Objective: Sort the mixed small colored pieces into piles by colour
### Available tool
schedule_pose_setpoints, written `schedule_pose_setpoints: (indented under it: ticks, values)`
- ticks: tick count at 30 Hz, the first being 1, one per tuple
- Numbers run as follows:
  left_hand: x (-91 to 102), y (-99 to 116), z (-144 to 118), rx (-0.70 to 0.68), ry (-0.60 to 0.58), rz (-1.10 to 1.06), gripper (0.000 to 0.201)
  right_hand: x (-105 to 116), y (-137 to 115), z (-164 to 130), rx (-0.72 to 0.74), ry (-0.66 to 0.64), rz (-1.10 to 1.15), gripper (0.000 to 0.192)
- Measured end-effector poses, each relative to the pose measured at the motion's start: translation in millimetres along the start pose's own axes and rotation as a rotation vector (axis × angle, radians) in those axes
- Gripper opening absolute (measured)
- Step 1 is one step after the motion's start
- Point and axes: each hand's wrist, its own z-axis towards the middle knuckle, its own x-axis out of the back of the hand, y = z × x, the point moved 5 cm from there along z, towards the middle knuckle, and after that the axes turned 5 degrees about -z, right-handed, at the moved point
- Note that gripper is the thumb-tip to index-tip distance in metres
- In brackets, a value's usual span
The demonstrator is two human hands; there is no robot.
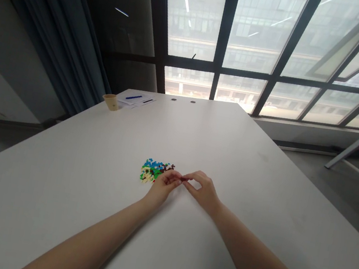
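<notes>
A small heap of tiny coloured building pieces (153,170), blue, green, yellow and brown, lies on the white table (97,176). My left hand (164,186) rests right beside the heap, fingertips pinched together. My right hand (203,190) meets it fingertip to fingertip, and a tiny dark red piece (183,179) sits pinched between the two hands. The piece is too small to make out its shape.
A paper cup (111,101) stands at the table's far left corner, next to papers with a blue pen (134,97). Large windows rise behind the table. Another table's leg (352,149) shows at the right, and a dark curtain hangs at the left.
</notes>
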Motion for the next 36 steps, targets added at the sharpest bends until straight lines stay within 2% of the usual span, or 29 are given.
schedule_pose_setpoints:
  ticks: [2, 4, 6, 8, 11, 15, 18, 27, 32, 36]
  values:
    - [6.3, 3, 1, -0.04, 0.034, 0.154, 0.018, 1, 10, 3, -0.018, -0.01, -0.026, 0.011]
    - [13.6, 10, 3, -0.128, 0.048, 0.417, 0.02, 6, 29, 6, -0.077, -0.001, -0.121, 0.012]
    - [17.3, 18, 5, -0.236, -0.001, 0.729, 0.019, 12, 54, 9, -0.213, 0.026, -0.295, 0.012]
    - [18.4, 21, 6, -0.301, -0.072, 0.973, 0.016, 14, 75, 9, -0.346, -0.006, -0.455, 0.012]
    - [19.5, 19, 7, -0.294, -0.107, 1.157, 0.017, 11, 89, 9, -0.439, -0.076, -0.56, 0.016]
    - [18.6, 14, 7, -0.248, -0.097, 1.261, 0.017, 11, 89, 6, -0.464, -0.068, -0.544, 0.022]
    - [19.4, 14, 7, -0.222, -0.084, 1.292, 0.016, 14, 85, -1, -0.463, -0.079, -0.497, 0.016]
    - [19.4, 17, 5, -0.249, -0.018, 1.369, 0.024, 1, 61, -10, -0.34, -0.151, -0.365, 0.012]
    - [11.5, 21, 2, -0.256, -0.04, 1.406, 0.018, -1, 59, -9, -0.334, -0.135, -0.356, 0.013]
    - [13.4, 23, 1, -0.238, 0.01, 1.462, 0.02, -1, 60, -9, -0.34, -0.128, -0.34, 0.013]
